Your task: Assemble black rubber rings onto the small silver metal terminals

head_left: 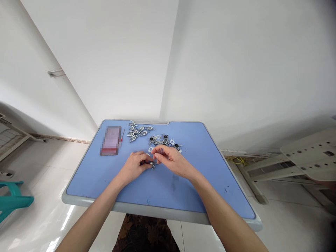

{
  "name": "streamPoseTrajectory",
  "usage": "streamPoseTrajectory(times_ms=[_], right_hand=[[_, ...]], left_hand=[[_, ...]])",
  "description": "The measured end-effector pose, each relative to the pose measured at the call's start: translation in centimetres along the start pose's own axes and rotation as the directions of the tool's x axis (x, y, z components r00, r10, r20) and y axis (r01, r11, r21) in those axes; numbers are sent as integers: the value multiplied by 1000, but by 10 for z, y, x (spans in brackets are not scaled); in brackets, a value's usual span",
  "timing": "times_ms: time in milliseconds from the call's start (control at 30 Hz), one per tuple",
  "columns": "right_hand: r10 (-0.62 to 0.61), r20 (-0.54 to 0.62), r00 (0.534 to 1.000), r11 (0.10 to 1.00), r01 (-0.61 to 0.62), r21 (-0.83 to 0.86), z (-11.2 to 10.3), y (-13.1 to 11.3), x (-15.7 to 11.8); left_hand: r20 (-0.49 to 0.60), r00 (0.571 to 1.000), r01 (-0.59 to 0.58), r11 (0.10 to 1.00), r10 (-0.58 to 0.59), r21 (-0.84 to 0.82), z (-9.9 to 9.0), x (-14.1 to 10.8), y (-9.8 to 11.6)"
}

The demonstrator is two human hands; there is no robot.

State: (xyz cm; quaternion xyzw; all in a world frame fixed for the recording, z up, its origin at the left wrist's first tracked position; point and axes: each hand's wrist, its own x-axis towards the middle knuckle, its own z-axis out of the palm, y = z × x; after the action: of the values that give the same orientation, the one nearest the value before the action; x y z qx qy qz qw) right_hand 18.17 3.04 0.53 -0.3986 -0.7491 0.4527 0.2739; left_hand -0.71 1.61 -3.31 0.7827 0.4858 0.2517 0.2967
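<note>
Two bare hands work close together just below the centre of the frame, over a blue rectangular tabletop with a pale grey rim. We find the left hand narrowed to a pinch, thumb and fingertips holding a small silver metal part with a dark middle, low at the blue surface. The right hand arches above it, fingers bent toward the thumb; a glossy hint shows between them, but we cannot tell whether anything is gripped.

Just beyond the fingers we record a loose heap of silver metal pieces with round black caps, with flat silver oval plates among it. Up and to the left lies a cluster of silver metal brackets; further left, a blurred mauve rectangle beside a thin rod with a red end.

In our judgement, the pinch should stay firm and near the surface, left fingertips clear of the part's top, and the right hand should bear straight down, since sideways pressure could tip the part.
</note>
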Motion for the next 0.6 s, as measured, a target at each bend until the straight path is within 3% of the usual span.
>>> streamPoseTrajectory(times_ms=[600], right_hand=[[-10,-24,1000,999,9,-49,0,2,0]], left_hand=[[26,1000,-1,1000,2,-25,-4,-3,-1]])
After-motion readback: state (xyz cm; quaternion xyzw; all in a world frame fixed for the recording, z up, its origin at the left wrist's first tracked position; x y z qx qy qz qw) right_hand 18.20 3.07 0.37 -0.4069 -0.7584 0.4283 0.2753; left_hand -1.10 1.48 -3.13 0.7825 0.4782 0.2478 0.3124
